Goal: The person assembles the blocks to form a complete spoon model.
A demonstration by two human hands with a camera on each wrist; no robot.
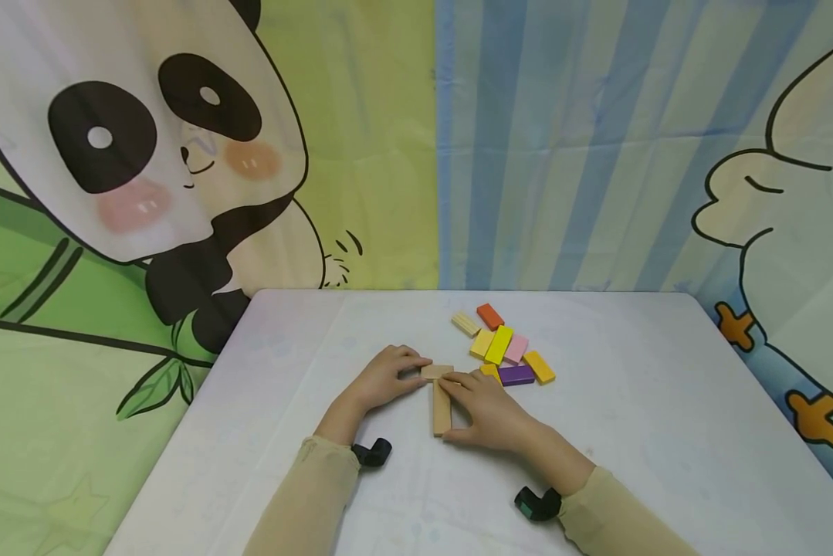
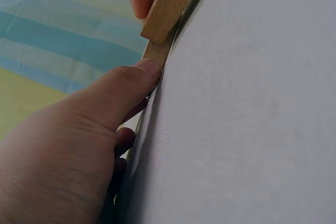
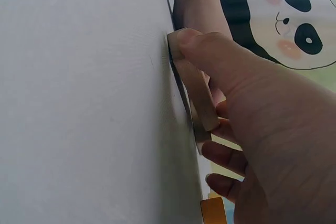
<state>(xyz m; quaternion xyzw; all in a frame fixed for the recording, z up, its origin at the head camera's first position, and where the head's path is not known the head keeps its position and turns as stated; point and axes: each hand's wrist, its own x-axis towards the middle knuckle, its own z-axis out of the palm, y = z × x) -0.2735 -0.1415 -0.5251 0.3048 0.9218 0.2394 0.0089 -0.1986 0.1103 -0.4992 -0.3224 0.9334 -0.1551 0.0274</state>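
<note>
On the white table, two plain wooden blocks meet in a T shape. My left hand [image 1: 387,378] pinches the left end of the crosswise wooden block [image 1: 430,372], its thumb pressed on that block's side in the left wrist view. The other wooden block [image 1: 441,415] points toward me, its far end meeting the crosswise one. My right hand [image 1: 496,413] holds this second block by its two ends, thumb at the near end and a finger at the far end. In the right wrist view, the held block [image 3: 197,87] appears edge-on, and its underside contact cannot be made out.
Just behind and right of my right hand lie loose blocks: purple [image 1: 516,375], orange-yellow [image 1: 540,367], bright yellow [image 1: 499,344], pink [image 1: 516,348], red-orange [image 1: 489,316] and a ridged pale one [image 1: 465,323]. A printed panda curtain [image 1: 360,154] hangs behind the table's far edge.
</note>
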